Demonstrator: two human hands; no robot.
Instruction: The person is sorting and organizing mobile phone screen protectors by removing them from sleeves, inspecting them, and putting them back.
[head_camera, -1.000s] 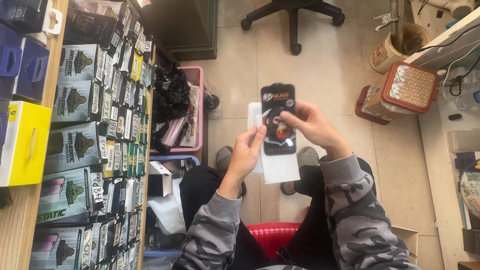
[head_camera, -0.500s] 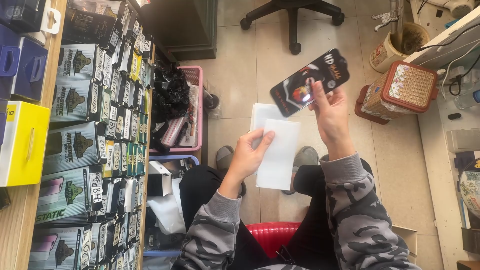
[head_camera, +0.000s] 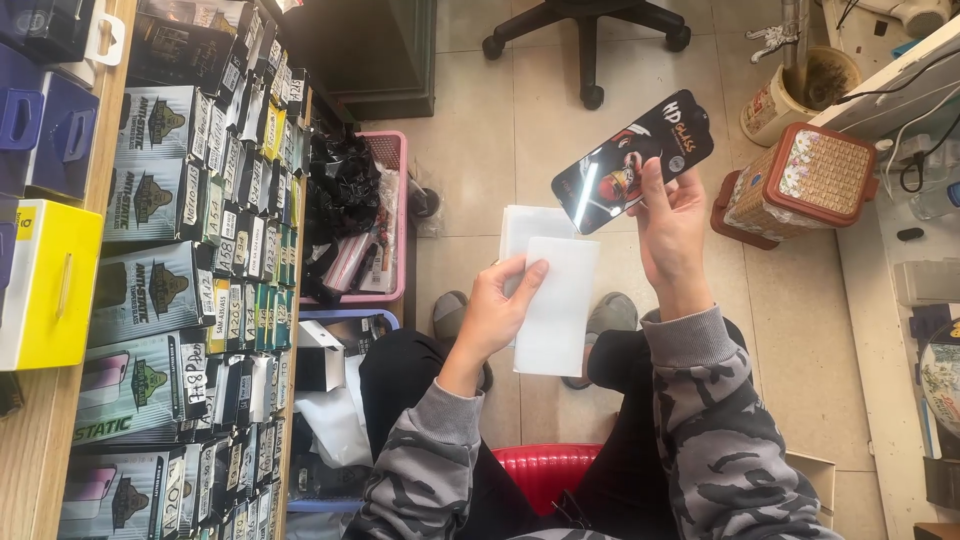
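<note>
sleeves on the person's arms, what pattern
Grey and black camouflage on both sleeves, clearest in the head view.

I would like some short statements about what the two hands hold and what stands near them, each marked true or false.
1. The right hand holds a black glossy card. True.
2. The left hand holds a yellow box. False: it holds white sleeves.
3. The black card touches the white sleeves. False: it is raised apart from them.
4. A pink basket stands on the floor beside the shelf. True.

Glossy black pack (head_camera: 632, 162), matt white sleeve (head_camera: 557, 305)
</note>
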